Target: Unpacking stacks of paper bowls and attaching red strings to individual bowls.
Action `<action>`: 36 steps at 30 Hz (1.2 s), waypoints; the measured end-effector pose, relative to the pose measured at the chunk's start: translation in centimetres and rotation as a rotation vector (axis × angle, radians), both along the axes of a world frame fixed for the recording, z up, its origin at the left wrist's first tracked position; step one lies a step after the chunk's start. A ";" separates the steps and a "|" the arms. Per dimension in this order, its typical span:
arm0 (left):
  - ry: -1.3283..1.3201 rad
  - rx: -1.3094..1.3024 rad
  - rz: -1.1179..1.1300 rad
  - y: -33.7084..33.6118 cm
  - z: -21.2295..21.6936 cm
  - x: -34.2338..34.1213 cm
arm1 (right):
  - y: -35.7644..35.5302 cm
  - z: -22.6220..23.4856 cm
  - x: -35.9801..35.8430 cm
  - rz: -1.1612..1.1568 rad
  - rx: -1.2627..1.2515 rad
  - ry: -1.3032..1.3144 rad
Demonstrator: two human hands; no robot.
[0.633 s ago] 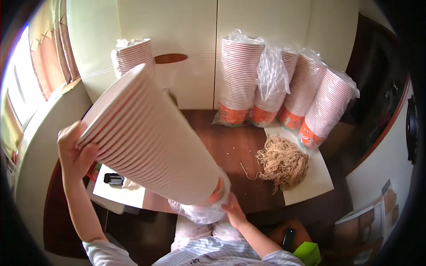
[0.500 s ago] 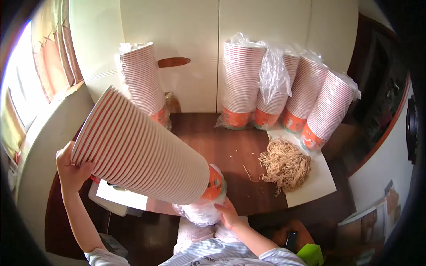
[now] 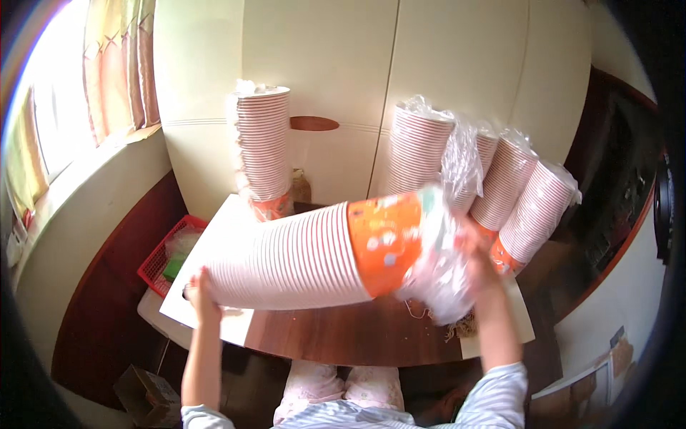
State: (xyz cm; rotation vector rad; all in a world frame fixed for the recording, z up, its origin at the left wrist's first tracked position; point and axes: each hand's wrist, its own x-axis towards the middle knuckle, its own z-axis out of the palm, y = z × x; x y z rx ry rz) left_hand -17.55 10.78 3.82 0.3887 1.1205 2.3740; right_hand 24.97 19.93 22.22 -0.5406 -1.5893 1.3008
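Note:
A long stack of nested paper cups (image 3: 300, 257) lies nearly level in the air above the table, between my two hands. White rims make up most of its length, and the cup at the right end shows an orange printed side. My left hand (image 3: 206, 297) is closed around the stack's left end. At the right end, a crumpled clear plastic bag (image 3: 439, 275) bunches around the base of the orange cup. My right hand (image 3: 482, 264), smeared by motion, grips that bag; its fingertips are partly lost in the plastic.
A bagged cup stack (image 3: 263, 146) stands at the back left; several more (image 3: 421, 146) lean at the back right. A tan string pile (image 3: 463, 327) shows partly behind my right forearm. A red basket (image 3: 151, 268) sits left of the brown table (image 3: 321, 339).
The cup stack has swung from a steep slant to nearly level, its orange end rising and moving right. My right hand has risen with the bag; my left has moved rightward and slightly down.

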 end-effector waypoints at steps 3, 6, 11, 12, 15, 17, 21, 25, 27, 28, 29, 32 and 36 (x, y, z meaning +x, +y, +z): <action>-0.302 -0.076 -0.292 2.3 2.5 8.5 | 0.0 9.8 -3.1 -0.042 0.101 -0.397; -0.450 0.093 -0.483 6.0 -5.3 7.9 | -1.8 14.9 -9.2 0.004 0.211 -0.684; -0.477 0.145 -0.469 8.5 -9.4 9.4 | 2.3 12.4 -15.4 -0.219 0.511 -1.030; -0.460 0.110 -0.479 9.4 -9.7 9.5 | 3.1 12.5 -15.7 -0.228 0.516 -1.033; -0.201 -0.111 -0.447 9.8 -8.2 10.0 | 6.0 13.5 -16.6 -0.110 0.447 -1.032; -0.035 -0.247 -0.332 9.6 -8.4 9.8 | 7.3 13.7 -17.9 -0.042 0.412 -0.988; 0.947 -0.293 -0.117 10.6 -12.3 8.7 | 7.5 13.5 -20.3 -0.113 0.518 -0.984; 0.992 -0.317 -0.055 10.1 -10.6 9.7 | 8.6 13.7 -21.2 -0.059 0.733 -0.956; 0.951 -0.321 -0.021 10.0 -9.9 9.8 | 9.2 13.9 -21.0 -0.007 0.770 -0.918; 0.953 -0.317 -0.024 10.3 -9.9 9.6 | 9.6 14.2 -20.7 -0.121 0.812 -0.853; 0.954 -0.317 -0.043 10.7 -10.1 9.4 | 10.1 14.4 -20.3 -0.235 0.852 -0.786; 0.955 -0.324 -0.085 11.4 -9.7 9.7 | 12.5 16.2 -16.4 -0.351 0.814 -0.641; 0.940 -0.333 -0.132 12.2 -9.4 9.8 | 14.9 19.2 -9.4 -0.535 0.535 -0.411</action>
